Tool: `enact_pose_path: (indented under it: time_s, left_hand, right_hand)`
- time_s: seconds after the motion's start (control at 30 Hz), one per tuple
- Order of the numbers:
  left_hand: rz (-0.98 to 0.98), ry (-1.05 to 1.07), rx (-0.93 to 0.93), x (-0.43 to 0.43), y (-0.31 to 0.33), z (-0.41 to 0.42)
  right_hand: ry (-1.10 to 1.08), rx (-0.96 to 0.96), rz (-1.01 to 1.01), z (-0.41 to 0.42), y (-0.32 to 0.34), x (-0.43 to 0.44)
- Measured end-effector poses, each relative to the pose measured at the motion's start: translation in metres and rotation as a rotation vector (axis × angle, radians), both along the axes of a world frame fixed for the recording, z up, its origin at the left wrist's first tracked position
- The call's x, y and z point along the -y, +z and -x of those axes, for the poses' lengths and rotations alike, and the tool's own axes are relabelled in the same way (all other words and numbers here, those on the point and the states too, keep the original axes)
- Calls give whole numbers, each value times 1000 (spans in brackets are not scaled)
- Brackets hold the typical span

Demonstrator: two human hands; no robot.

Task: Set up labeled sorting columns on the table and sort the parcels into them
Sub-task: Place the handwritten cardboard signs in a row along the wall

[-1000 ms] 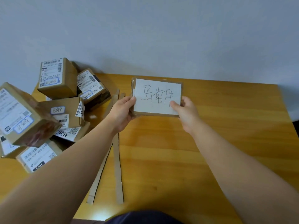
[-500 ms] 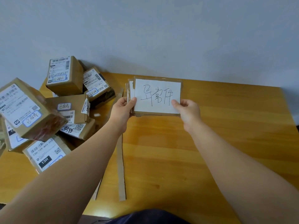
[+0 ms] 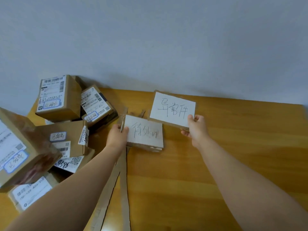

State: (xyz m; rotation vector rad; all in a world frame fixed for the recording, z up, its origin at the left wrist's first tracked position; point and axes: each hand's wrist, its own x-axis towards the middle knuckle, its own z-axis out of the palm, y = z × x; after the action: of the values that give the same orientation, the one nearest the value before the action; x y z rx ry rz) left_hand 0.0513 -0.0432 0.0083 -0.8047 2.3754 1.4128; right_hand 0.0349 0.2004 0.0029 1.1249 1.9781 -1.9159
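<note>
My right hand (image 3: 196, 129) pinches one cardboard label card (image 3: 172, 109) with white paper and handwriting, held above the wooden table (image 3: 225, 147) near its back edge. My left hand (image 3: 117, 136) grips the left edge of a small stack of label cards (image 3: 145, 135), its top card also handwritten. The two cards are apart, the single card up and to the right of the stack. Several brown parcels (image 3: 60, 97) with shipping labels lie piled at the table's left end.
Two long cardboard strips (image 3: 124, 184) run from under the stack toward the near edge. A plain grey wall (image 3: 166, 47) stands right behind the table. Bare wood lies to the right of my right arm.
My right hand has pulled the top card off the stack and carried it right and up. The left hand keeps the remaining cards, whose top label now shows.
</note>
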Motion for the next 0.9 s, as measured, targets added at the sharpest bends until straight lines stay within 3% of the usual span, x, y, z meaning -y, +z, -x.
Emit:
enact_pose_path:
  time_s: [0.17,0.37,0.5,0.7,0.8,0.9]
  left_hand:
    - [12,-36,37,-5,-15,27]
    - [154,-209,118,-9,-25,38]
    - [71,-171,92,-14,-26,41]
    - [-16,-149,123,-13,-28,34]
    - [-10,-122,109,-15,-26,29]
    - [5,-93,83,-16,-21,34]
  right_hand:
    - [67,10,-142,45,-18,-3]
    - [282,-3,-617,67,-43,-12]
    - [401,66,-634,72,-55,-18]
    - [515,-5,-685,67,-61,-10]
    - [394,26,-618,70,-59,-2]
    - [381,4,-686,73,-55,1]
